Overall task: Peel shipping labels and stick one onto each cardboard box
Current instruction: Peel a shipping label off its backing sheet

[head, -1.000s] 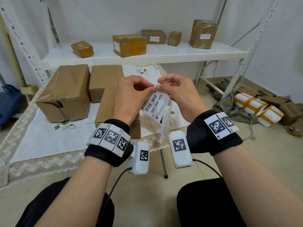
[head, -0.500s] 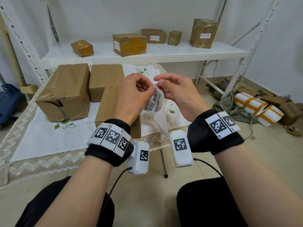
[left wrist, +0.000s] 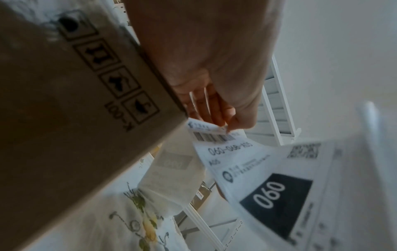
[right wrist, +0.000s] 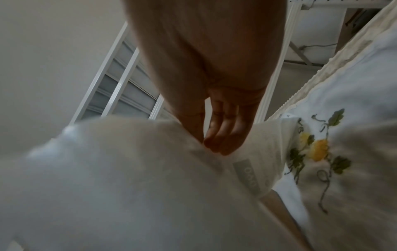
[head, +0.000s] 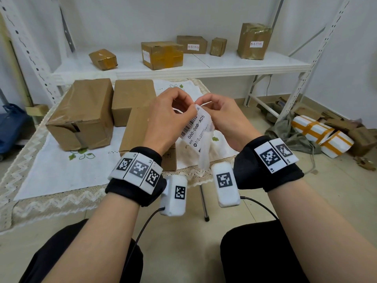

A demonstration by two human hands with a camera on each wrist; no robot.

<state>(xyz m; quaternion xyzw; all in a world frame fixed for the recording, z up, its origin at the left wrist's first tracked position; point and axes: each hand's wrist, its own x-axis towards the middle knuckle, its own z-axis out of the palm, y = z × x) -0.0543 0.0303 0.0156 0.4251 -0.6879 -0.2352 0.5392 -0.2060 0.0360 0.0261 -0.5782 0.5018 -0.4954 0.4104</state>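
A white shipping label [head: 196, 127] with a barcode and "060-06B-A05" hangs between my two hands above the table's front edge. My left hand [head: 173, 117] pinches its top corner; the left wrist view shows the label [left wrist: 232, 152] under the fingertips. My right hand [head: 222, 117] pinches the translucent backing sheet [head: 205, 152], which droops below; the right wrist view shows the backing sheet [right wrist: 150, 178] filling the foreground. Three plain cardboard boxes stand on the table: a large one [head: 81, 115] at left, one [head: 132, 101] behind, and one [head: 138, 135] under my left hand.
A white tablecloth [head: 61, 172] with lace trim covers the table. Behind it a white shelf [head: 224, 64] carries several taped boxes, some labelled. White parcels with orange tape [head: 322, 133] and cardboard scraps lie on the floor at right. A blue bag [head: 10, 127] sits at far left.
The label curled up half a second ago and now hangs flatter and lower. Both hands stayed close together at its top edge, with label and backing drawn slightly apart.
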